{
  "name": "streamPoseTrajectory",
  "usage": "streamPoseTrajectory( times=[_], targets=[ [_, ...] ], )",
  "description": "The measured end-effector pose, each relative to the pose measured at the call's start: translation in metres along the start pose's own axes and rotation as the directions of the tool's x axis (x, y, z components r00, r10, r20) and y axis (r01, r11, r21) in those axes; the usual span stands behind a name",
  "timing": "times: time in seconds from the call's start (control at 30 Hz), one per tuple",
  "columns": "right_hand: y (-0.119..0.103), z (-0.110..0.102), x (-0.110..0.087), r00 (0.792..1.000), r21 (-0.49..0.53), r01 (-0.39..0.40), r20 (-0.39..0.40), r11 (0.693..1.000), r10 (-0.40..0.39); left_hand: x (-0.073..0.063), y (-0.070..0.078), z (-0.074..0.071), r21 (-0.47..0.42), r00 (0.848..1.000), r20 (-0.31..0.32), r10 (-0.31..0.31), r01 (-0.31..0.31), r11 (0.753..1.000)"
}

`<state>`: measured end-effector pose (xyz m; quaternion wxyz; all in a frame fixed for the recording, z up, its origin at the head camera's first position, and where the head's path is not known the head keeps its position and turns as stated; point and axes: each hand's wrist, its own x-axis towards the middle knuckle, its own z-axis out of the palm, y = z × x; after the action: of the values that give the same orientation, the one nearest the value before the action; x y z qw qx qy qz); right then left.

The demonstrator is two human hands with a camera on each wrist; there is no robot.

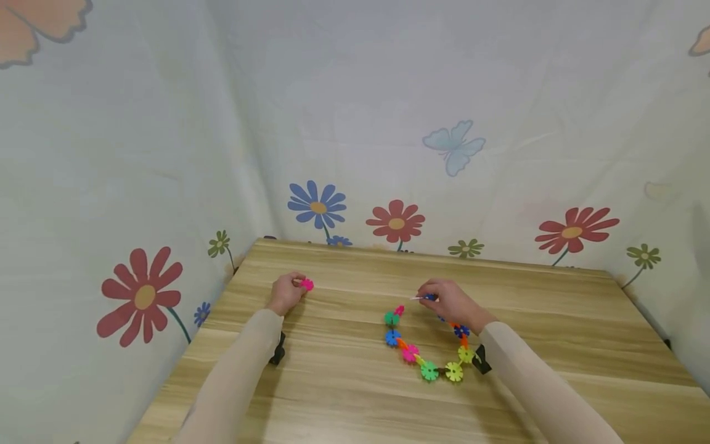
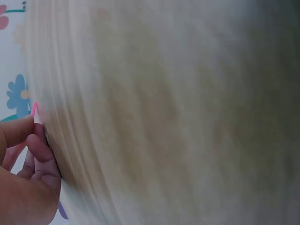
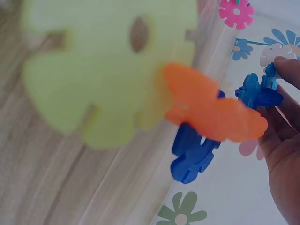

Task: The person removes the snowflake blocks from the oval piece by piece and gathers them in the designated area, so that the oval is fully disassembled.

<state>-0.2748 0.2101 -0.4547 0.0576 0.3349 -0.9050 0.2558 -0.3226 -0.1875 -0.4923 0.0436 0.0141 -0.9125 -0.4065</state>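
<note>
L hand [image 1: 285, 294] pinches pink disc [image 1: 307, 284] nr bench's [image 1: 333, 394] far L corner; R hand [image 1: 452, 302] grips white/blue end of chain [image 1: 429, 371], betw. L and R edges. Many pcs are linked; pink disc is not yet.

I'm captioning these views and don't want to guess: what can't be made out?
- Head view: part of the chain, behind the right hand.
- Left wrist view: most of the pink piece, covered by the left hand.
- Right wrist view: whether the white piece is joined to the chain; the thumb covers part of it.
- Right wrist view: the yellow piece's full outline, blurred and cut by the top edge.
</note>
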Motion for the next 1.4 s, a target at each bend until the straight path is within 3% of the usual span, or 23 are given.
streamPoseTrajectory(
  times=[0.2, 0.47, 0.7, 0.97, 1.2, 1.4],
  targets=[
    [0.000, 0.002, 0.001, 1.000, -0.011, 0.003, 0.000, 1.000, -0.003, 0.003, -0.002, 0.001, 0.031, 1.000, 0.007, 0.021, -0.022, 0.999],
    [0.001, 0.005, 0.002, 1.000, -0.017, 0.006, -0.006, 1.000, -0.006, 0.006, -0.002, 0.001, 0.015, 0.997, 0.069, -0.045, 0.044, 0.999],
    [0.000, 0.005, 0.004, 1.000, -0.022, 0.008, -0.001, 1.000, -0.008, 0.009, -0.003, -0.001, 0.001, 0.991, 0.122, -0.060, 0.060, 0.998],
    [-0.002, 0.004, 0.004, 1.000, -0.022, -0.009, 0.006, 1.000, 0.009, 0.007, -0.004, -0.002, -0.002, 0.992, 0.120, -0.046, 0.046, 0.999],
    [-0.004, 0.004, 0.005, 1.000, -0.037, -0.009, -0.003, 0.999, 0.009, 0.004, 0.000, -0.004, -0.063, 0.992, 0.105, -0.076, 0.083, 0.995],
    [-0.006, 0.003, 0.005, 1.000, -0.027, -0.029, -0.006, 0.999, 0.029, -0.005, 0.015, 0.003, -0.152, 0.995, 0.102, -0.018, 0.034, 0.988]
  ],
)
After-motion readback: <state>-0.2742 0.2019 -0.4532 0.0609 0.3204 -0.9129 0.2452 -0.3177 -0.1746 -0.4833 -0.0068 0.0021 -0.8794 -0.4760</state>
